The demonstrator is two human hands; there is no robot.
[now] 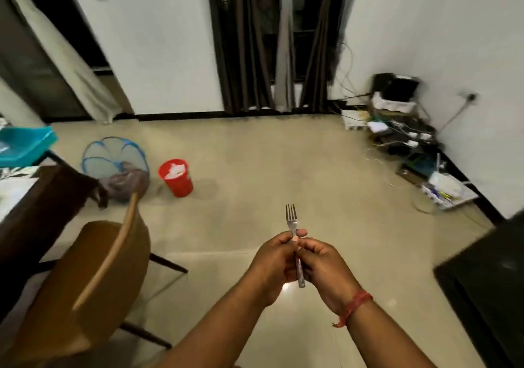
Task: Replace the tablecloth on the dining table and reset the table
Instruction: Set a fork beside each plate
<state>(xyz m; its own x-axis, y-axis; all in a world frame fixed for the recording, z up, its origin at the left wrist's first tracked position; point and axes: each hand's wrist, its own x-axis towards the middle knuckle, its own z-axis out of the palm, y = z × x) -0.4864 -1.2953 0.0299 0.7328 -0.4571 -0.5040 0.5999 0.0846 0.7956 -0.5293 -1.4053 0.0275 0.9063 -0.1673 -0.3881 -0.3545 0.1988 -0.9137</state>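
bare forearms, red wrist thread [356, 305]

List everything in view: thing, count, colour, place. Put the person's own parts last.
fork: one, silver, held upright in front of the person, tines up
chair: one, tan with dark legs, lower left
dining table: one, dark edge, far left, partly out of view
tray: one, teal, on the table at far left
mesh cover: one, blue, on the floor behind the chair
bucket: one, red, on the floor right of the mesh cover
curtains: dark brown, centre back
cluttered rack with cables: one, right back corner
dark furniture: one, black, right edge
left hand: one, fingers curled round the fork
right hand: one, pinches the fork handle; red thread on the wrist
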